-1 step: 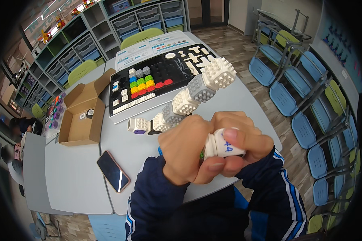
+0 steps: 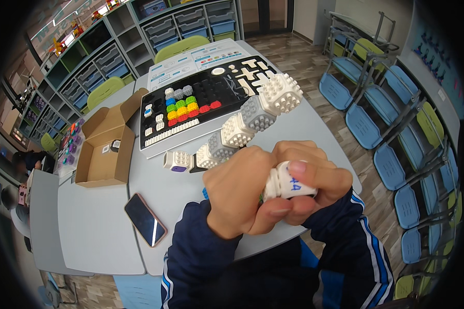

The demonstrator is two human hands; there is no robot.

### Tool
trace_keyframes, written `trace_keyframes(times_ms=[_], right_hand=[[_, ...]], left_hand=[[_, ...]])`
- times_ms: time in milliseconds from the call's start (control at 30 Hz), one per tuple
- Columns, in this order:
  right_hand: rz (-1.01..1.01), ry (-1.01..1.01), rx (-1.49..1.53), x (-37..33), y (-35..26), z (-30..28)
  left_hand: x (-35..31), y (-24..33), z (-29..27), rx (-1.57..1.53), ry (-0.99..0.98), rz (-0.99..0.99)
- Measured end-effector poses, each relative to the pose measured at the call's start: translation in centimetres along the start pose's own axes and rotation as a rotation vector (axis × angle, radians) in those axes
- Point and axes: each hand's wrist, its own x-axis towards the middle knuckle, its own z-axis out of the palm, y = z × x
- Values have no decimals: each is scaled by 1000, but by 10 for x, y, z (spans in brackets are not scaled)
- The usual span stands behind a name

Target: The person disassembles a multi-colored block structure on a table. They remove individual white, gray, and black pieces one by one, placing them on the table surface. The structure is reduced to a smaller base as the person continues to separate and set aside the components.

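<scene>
**Both hands closed on one end of a studded block chain**

- Left hand (image 2: 239, 198) and right hand (image 2: 307, 183) meet above the near edge of the table (image 2: 103, 226). Both grips are tight: the right wraps a white block (image 2: 283, 184) with blue marking on its face; the left is closed around the chain's near end, just beside it. Exact finger placement under the left hand is hidden.
- The block chain (image 2: 247, 121) runs up and away from the hands in a curve, alternating white and grey studded cubes, held off the table. A small white-and-purple piece (image 2: 178, 160) lies near its lower part; touching or apart, cannot tell.
- Handling judgement: hard plastic, light, stiff cube by cube but likely to flex or part at the joints. Studs give good purchase. Best held at the cube next to the joint being worked, not at the far end.
- Around: black tray of coloured pieces (image 2: 201, 110), open cardboard box (image 2: 105, 149), phone (image 2: 145, 220) face up.
</scene>
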Motion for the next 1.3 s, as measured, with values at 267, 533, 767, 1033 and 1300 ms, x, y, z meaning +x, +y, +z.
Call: trace_keyframes(times_ms=[267, 533, 767, 1033, 1300], right_hand=[[3, -44, -12, -1, -1, -3], [331, -51, 104, 9, -16, -18], [494, -79, 120, 23, -25, -26], [319, 104, -129, 67, 8, -73], [999, -218, -321, 34, 102, -117]], left_hand=[[-4, -3, -4, 42, -54, 23], [-8, -12, -3, -104, -231, -45], [5, 10, -20, -244, -123, -240], [4, -5, -118, 14, 420, -183], [-21, -97, -145, 375, 24, -812]])
